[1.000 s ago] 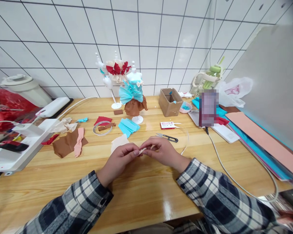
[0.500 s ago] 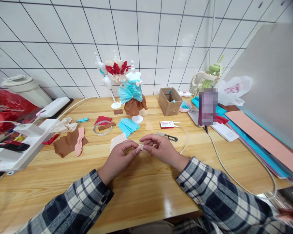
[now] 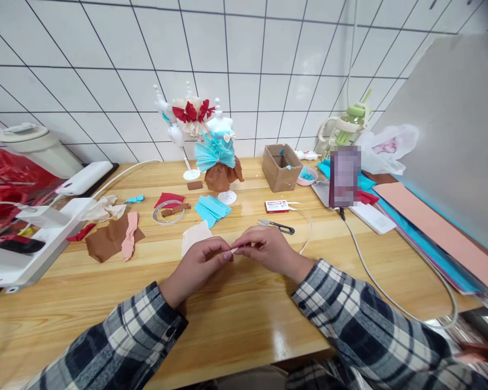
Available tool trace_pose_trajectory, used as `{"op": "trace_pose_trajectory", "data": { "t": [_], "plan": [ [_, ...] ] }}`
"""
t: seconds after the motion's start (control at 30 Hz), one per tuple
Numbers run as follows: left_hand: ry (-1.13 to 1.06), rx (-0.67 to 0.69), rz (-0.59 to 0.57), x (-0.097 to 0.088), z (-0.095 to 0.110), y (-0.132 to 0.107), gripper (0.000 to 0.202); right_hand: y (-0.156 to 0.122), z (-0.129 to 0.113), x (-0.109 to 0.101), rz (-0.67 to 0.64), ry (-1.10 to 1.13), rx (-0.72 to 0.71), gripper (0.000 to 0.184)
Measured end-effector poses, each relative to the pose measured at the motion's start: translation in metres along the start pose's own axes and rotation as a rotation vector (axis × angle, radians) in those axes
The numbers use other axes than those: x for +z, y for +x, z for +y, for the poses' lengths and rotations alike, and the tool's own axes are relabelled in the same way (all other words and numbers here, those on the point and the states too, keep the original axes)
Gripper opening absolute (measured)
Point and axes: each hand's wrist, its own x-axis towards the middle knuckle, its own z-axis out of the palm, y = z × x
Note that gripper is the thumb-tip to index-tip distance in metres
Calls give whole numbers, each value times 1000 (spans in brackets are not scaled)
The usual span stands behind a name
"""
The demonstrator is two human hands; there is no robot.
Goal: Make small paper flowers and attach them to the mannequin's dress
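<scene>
A small cream scrap (image 3: 234, 251) is pinched between the fingertips of the left hand (image 3: 199, 265) and right hand (image 3: 270, 252), just above the front-middle of the table (image 3: 244, 325). Both grips are narrow, thumb against fingers.

A cream sheet (image 3: 196, 237) lies beside the left hand, snips (image 3: 283, 227) just beyond the right. Farther back lie blue paper (image 3: 212, 211) and a tape roll (image 3: 168, 213); behind them a dress form (image 3: 220, 124) stands upright in blue and brown, near an open carton (image 3: 282, 169).

The table is glossy, pale wood grain, with a patch of glare near its front edge. White tiles with dark joints cover the wall (image 3: 244, 43); a grey panel (image 3: 451, 135) closes the right side.

The small box (image 3: 277, 206) carries red-and-white print, too small to read. Pink print on the plastic bag (image 3: 390, 149) is unreadable; the phone (image 3: 344, 179) screen is blurred out.
</scene>
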Motion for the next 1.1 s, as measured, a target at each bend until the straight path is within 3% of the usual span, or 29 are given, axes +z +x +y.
{"op": "trace_pose_trajectory", "data": {
  "t": [0.17,0.27,0.43,0.57,0.77,0.97,1.1],
  "plan": [
    [20,27,10,-2,2,-2,29,0,-4,1,5,46,93,12],
    [59,106,21,-2,3,-2,27,2,-4,1,47,26,63,11],
    [355,235,230,0,1,-1,30,1,1,2,59,-59,-68,9],
    [418,346,251,0,-1,0,15,-1,2,4,37,-122,-75,11],
    [272,182,205,-3,-3,3,19,0,5,5,89,-130,-70,12],
    [171,137,143,-3,-3,4,20,0,4,6,63,-109,-70,10],
    [187,119,173,-3,-2,3,20,1,-3,-12,48,-197,41,24]
  ]
}}
